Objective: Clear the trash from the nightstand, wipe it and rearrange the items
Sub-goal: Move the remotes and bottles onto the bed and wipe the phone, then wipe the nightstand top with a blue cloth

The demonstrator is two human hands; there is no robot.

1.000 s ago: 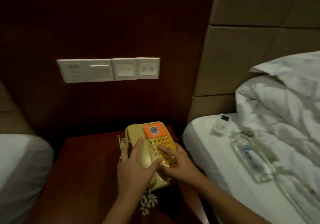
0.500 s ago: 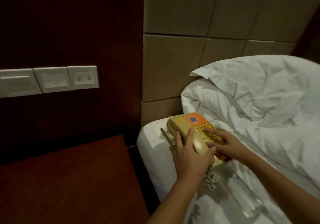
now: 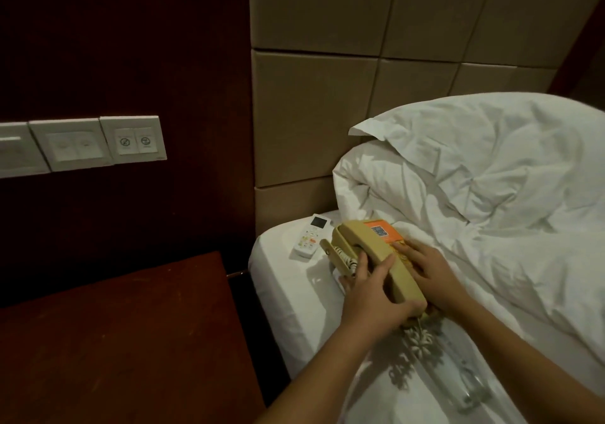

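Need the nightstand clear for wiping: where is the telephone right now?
In the head view the telephone sits on the bed right of the nightstand, beside the white remote, held by the left hand and right hand.

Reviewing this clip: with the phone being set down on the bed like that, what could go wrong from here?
1. The telephone, held by the left hand and right hand, sits on soft white bedding; its handset may slip off the cradle on release.
2. The coiled cord trails toward a clear bottle lying on the bed and could snag it.
3. The remote lies close to the mattress edge; a nudge may drop it beside the nightstand.
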